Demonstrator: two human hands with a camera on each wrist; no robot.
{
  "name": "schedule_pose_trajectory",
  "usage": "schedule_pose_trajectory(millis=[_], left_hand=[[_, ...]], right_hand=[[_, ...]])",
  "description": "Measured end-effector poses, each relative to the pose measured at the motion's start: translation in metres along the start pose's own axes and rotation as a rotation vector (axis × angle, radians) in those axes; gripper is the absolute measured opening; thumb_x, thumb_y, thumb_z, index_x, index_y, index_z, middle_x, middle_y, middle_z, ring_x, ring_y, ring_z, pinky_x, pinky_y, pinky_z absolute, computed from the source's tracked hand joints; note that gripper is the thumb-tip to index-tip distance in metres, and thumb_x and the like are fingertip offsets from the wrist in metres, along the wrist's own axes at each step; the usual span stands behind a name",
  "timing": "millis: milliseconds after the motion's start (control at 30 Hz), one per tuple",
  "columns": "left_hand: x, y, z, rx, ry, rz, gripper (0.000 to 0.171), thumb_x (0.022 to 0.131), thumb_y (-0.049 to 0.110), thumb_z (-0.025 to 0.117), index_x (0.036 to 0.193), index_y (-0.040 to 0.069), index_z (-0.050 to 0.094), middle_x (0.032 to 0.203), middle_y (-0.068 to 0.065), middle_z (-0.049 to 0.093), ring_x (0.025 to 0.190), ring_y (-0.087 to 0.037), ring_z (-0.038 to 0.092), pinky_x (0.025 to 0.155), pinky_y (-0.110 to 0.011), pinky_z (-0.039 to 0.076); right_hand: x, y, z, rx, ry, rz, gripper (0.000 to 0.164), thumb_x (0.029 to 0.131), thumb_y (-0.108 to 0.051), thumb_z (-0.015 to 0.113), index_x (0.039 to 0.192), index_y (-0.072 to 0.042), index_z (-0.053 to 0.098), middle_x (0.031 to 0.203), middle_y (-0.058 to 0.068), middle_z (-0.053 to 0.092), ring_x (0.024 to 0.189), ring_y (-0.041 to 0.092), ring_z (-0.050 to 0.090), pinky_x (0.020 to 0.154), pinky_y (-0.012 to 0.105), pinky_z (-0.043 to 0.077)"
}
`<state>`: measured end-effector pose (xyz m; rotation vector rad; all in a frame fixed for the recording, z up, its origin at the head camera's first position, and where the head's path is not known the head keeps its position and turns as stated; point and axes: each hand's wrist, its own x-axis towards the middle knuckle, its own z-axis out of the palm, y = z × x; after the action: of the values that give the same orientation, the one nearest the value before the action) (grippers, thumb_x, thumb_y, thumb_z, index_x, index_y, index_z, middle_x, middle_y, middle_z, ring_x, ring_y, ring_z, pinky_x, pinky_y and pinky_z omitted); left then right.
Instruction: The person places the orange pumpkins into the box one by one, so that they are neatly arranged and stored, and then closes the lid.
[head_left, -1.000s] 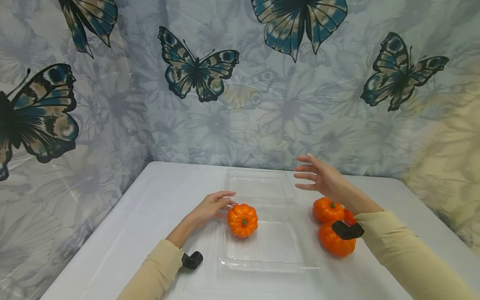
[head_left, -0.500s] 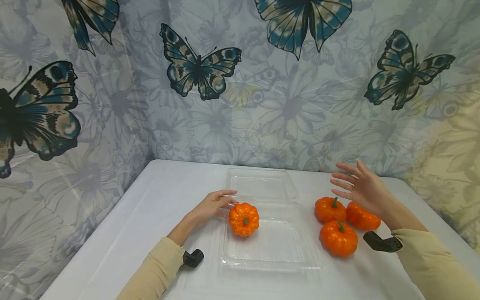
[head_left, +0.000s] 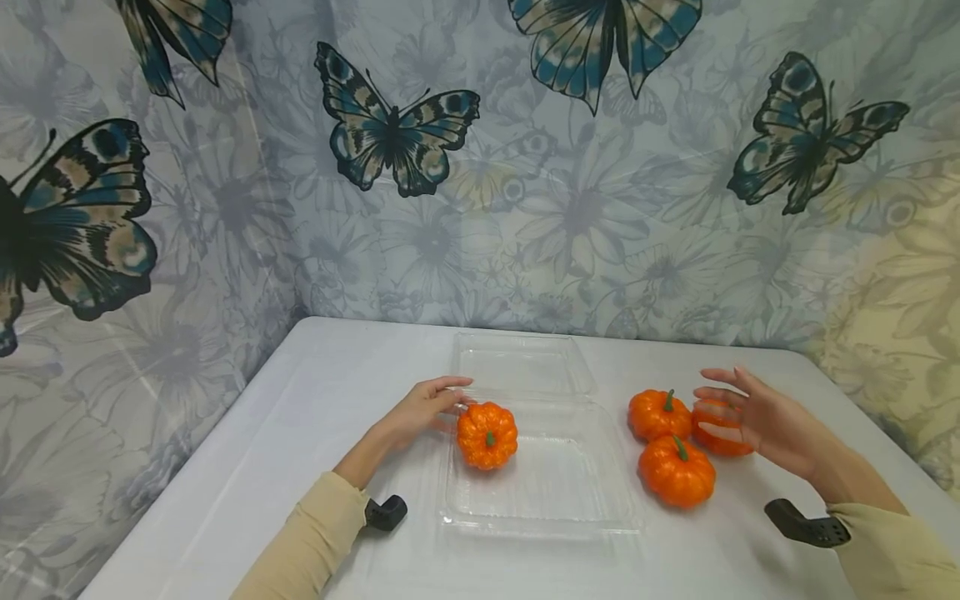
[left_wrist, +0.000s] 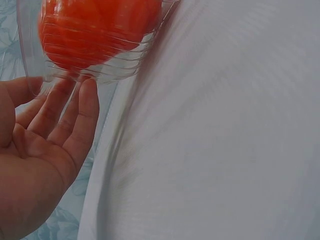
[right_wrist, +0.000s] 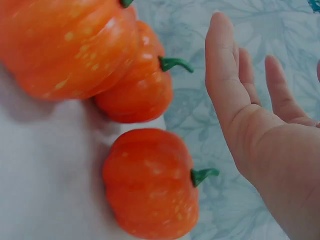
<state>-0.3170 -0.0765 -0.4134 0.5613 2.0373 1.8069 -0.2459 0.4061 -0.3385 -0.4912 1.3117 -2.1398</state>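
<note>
A clear plastic clamshell container (head_left: 555, 487) lies unfolded on the table, its lid half (head_left: 525, 367) toward the wall. One small orange pumpkin (head_left: 487, 436) with a green stem sits in the container's left part. My left hand (head_left: 420, 410) holds the container's left edge; in the left wrist view, the thumb is at the rim and the fingers reach against the ribbed side wall. Right of the container stand three more pumpkins: a far one (head_left: 659, 414), a near one (head_left: 677, 472) and a right one (head_left: 718, 427). Above the right one hovers my right hand (head_left: 772, 425), fingers spread and holding nothing.
White table (head_left: 300, 400) under everything, backed by a butterfly-patterned cloth wall (head_left: 562, 250) at the far edge and left. A dark wrist-worn device shows at each cuff, the left one (head_left: 386, 512) close to the container.
My right hand has moved right and lowered from beside the lid to over the right pumpkin. My left hand and the pumpkin in the container stay in place.
</note>
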Motion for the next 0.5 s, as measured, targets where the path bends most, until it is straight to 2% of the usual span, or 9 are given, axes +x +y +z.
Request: schedule_pose_trajectory(millis=[167,500], left_hand=[[0.0,0.001,-0.003,0.009,0.0,0.006,0.042,0.102,0.017,0.044,0.14,-0.003,0.043,0.122,-0.019,0.06,0.109,-0.029,0.058,0.084,-0.04,0.052],[0.0,0.0,-0.002,0.007,0.005,0.0,0.042,0.102,0.018,0.045,0.139,-0.001,0.044,0.123,-0.019,0.06,0.109,-0.03,0.058,0.084,-0.04,0.052]], right_hand=[[-0.005,0.01,-0.006,-0.06,0.007,0.045,0.05,0.107,-0.024,0.011,0.128,-0.015,0.056,0.124,0.007,0.058,0.116,0.024,0.055,0.099,0.039,0.042],[-0.017,0.028,-0.014,-0.344,0.19,0.193,0.039,0.107,-0.023,0.023,0.12,-0.022,0.059,0.12,-0.004,0.059,0.109,0.012,0.058,0.092,0.028,0.046]])
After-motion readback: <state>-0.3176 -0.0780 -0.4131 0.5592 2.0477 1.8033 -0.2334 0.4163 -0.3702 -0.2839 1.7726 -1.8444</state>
